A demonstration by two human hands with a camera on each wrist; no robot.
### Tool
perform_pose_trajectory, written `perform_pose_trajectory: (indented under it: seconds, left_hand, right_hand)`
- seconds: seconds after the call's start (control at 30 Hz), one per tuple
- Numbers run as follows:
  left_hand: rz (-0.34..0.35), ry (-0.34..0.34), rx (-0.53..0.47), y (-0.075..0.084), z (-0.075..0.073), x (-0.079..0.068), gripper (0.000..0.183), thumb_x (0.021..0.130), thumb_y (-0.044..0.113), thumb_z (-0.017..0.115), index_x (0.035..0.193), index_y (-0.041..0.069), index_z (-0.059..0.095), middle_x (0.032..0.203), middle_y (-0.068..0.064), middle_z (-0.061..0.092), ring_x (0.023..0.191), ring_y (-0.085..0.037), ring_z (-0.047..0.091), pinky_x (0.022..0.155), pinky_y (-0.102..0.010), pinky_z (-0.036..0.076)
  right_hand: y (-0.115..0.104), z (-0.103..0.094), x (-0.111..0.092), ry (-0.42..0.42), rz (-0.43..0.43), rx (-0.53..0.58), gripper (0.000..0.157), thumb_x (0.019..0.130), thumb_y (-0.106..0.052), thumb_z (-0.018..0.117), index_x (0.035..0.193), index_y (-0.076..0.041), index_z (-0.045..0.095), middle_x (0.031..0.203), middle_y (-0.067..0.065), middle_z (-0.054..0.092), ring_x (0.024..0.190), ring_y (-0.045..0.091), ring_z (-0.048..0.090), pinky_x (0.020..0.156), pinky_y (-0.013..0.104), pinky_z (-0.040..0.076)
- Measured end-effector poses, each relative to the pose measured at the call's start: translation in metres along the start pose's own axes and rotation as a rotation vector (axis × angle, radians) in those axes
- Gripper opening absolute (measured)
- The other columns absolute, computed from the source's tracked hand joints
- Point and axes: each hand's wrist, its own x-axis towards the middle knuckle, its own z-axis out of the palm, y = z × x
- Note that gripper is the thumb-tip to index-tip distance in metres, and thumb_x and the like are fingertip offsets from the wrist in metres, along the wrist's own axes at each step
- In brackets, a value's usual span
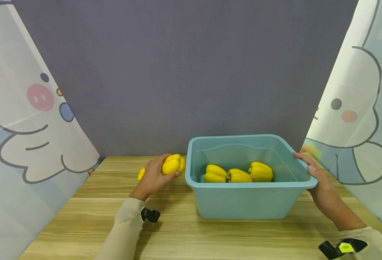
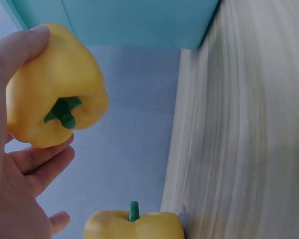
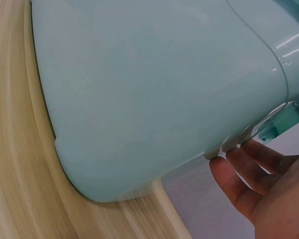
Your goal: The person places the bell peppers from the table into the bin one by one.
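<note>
My left hand (image 1: 154, 176) grips a yellow bell pepper (image 1: 172, 164) just left of the bin, thumb on one side and fingers on the other. Its green stem (image 2: 64, 113) points toward the camera in the left wrist view. A second bell pepper (image 1: 141, 173) lies on the table, partly hidden behind that hand. At the right end of the light-blue plastic bin (image 1: 239, 200), my right hand (image 1: 322, 186) holds the rim. Three of its fingertips (image 3: 221, 169) touch the outer wall in the right wrist view. Inside the bin lie yellow bell peppers (image 1: 260, 172), three of them in sight.
The bin stands on a wood-grain table (image 1: 171, 231), right of centre. A dark grey panel (image 1: 184, 72) rises along the table's back edge. Cartoon-printed sheets (image 1: 22, 144) flank both sides.
</note>
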Motion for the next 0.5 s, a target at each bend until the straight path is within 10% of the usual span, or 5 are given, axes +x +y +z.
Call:
perform_pose_trajectory:
  seconds: [0.5]
  left_hand:
    - [-0.093,-0.005,-0.220,0.0071,-0.0043,-0.0020,0.074,0.085,0.057,0.074,0.143,0.020,0.049,0.132,-0.001,0.056,0.100,-0.022,0.059,0.081,-0.041,0.051]
  right_hand:
    - [0.0005,-0.0002,-0.0006,-0.010,-0.006,-0.014,0.052,0.108,-0.028,0.019,0.157,-0.021,0.033,0.149,-0.005,0.033,0.114,0.016,0.042,0.079,0.026,0.039]
